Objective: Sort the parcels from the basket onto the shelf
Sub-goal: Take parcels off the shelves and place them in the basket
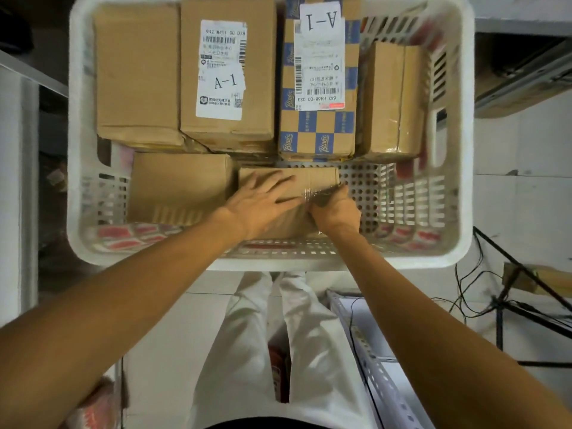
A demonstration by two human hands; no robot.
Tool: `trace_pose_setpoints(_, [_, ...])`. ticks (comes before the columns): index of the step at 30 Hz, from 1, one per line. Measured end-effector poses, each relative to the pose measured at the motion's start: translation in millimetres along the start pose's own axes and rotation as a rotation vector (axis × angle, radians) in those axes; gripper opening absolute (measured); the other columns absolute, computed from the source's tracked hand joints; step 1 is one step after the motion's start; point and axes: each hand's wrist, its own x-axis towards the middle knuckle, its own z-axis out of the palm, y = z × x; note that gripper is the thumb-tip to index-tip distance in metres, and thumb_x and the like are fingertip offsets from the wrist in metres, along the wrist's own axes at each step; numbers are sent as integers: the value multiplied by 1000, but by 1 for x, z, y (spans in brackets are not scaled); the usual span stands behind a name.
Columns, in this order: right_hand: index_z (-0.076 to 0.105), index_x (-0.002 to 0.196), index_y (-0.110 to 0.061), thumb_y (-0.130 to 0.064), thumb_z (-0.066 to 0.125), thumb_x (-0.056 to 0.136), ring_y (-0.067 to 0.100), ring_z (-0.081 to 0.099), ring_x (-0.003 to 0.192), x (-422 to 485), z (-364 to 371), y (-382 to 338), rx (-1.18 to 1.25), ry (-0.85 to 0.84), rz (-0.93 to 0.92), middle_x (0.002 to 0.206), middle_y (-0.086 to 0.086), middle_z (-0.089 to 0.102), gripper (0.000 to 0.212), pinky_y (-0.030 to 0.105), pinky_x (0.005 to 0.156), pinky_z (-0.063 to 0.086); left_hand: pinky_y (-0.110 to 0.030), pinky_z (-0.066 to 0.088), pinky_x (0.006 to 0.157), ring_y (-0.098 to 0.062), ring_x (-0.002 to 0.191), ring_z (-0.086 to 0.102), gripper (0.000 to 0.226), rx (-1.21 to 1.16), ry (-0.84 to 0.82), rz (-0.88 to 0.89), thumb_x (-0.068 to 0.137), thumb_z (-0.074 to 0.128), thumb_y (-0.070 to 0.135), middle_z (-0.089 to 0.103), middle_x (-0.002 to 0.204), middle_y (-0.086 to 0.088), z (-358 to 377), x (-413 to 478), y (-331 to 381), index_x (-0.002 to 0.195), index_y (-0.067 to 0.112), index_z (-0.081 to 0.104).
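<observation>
A white plastic basket point(464, 150) holds several cardboard parcels. Both my hands are on a small plain brown parcel point(318, 179) at the basket's near middle. My left hand point(260, 202) lies flat on its top with fingers spread. My right hand point(334, 209) grips its right near edge, fingers curled round the side. Beside it on the left lies another plain parcel point(179, 184). Along the far side stand a plain box point(136, 72), a box labelled A-1 point(227, 72), a blue-checked box labelled A-1 point(318, 78) and a taped brown box point(393, 100).
Grey shelf edges show at the left point(31, 72) and at the upper right point(523, 66). A white perforated metal rail point(371, 360) lies on the floor at the right, with black cables and a stand point(501, 301) beyond it. My legs stand below the basket.
</observation>
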Motion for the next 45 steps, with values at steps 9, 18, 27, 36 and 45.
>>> trace_pose_setpoints(9, [29,135,-8,-40,64,87,37,52,120,-7,12,-14,-60,7,-40,132,16,52,67,40,95,44,-38,4,120,-16,146,-15,92,-80,40,9,85,64,24,-18,159,6,23,-13,-33,151,37,1])
trace_pose_setpoints(18, [37,128,-13,-38,69,84,34,58,113,5,9,-14,-8,-45,12,126,13,57,60,39,90,49,-35,5,120,-13,145,-18,94,-195,41,-28,82,63,11,-19,158,8,29,-9,-32,150,40,5])
trace_pose_setpoints(27, [52,123,-13,-32,61,90,21,60,98,-25,-7,0,73,-132,-157,108,5,64,39,30,84,46,-35,9,120,-17,147,8,64,-484,36,-128,94,52,22,11,160,5,10,-20,0,150,33,22])
trace_pose_setpoints(36, [41,144,-17,-38,62,91,25,49,127,-112,-57,-5,135,-82,-358,144,9,47,60,36,102,44,-39,34,109,-22,133,40,54,-656,77,-196,96,50,30,40,149,1,-39,-94,1,146,36,30])
trace_pose_setpoints(45, [45,139,-10,-34,60,93,23,57,116,-186,-145,-49,129,143,-571,134,11,57,54,32,93,47,-35,36,107,-22,132,41,50,-535,283,-127,97,49,27,42,148,-2,-152,-160,-13,145,25,37])
